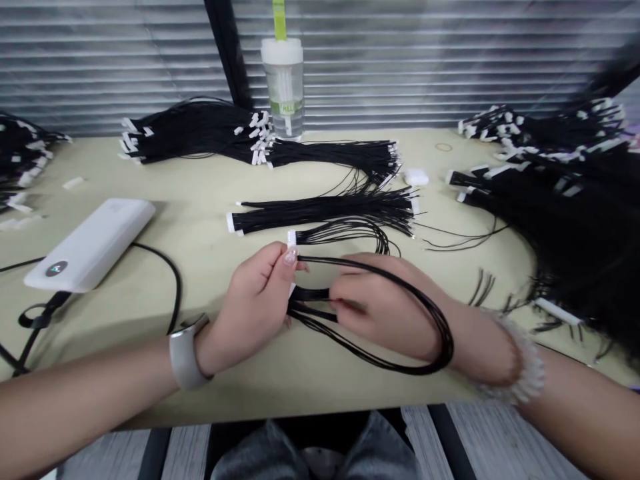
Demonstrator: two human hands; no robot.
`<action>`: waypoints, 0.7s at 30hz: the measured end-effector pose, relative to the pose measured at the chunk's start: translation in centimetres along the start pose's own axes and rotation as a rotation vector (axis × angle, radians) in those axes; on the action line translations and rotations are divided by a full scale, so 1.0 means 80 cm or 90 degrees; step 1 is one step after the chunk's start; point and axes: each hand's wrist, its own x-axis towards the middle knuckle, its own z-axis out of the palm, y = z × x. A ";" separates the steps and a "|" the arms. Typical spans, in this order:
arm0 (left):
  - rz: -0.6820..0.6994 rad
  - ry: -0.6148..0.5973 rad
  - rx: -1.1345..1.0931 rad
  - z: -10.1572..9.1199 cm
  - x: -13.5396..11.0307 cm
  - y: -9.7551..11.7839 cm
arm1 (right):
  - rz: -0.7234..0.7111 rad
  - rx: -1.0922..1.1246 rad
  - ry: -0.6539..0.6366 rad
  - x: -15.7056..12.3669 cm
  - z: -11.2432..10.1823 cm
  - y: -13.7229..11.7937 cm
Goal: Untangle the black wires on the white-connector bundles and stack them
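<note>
At the centre of the frame, the left hand (pixel 257 303) pinches a small white rectangular connector (pixel 292 238) on thin black looped wires (pixel 446 343). The right hand (pixel 387 300), right of centre, has its fingers curled round part of these wires, a wide loop crossing in front of it. Just above lies a straight bundle of black wires with white ends (pixel 320 212); a white rounded power bank (pixel 93 243) lies at the left.

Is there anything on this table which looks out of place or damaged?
Nothing looks spilled or plainly damaged. A small white piece lies loose on the table, apart from the left cable pile, so it seems slightly out of place.
</note>
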 end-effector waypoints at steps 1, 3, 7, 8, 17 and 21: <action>-0.013 0.002 -0.009 0.000 0.001 0.000 | 0.021 0.018 -0.024 -0.002 -0.007 0.008; -0.035 0.010 -0.021 0.000 0.002 -0.001 | 0.074 0.066 -0.031 -0.007 -0.024 0.026; -0.060 0.014 -0.038 0.000 0.005 -0.002 | 0.277 0.187 0.216 -0.016 -0.047 0.060; -0.061 0.014 -0.040 0.000 0.006 -0.002 | 0.307 0.225 0.314 -0.017 -0.049 0.065; -0.052 -0.016 -0.063 0.000 0.005 -0.004 | 0.202 0.587 0.726 -0.003 -0.050 0.066; -0.071 -0.042 -0.095 0.001 0.005 -0.005 | 0.230 0.515 0.594 -0.007 -0.046 0.048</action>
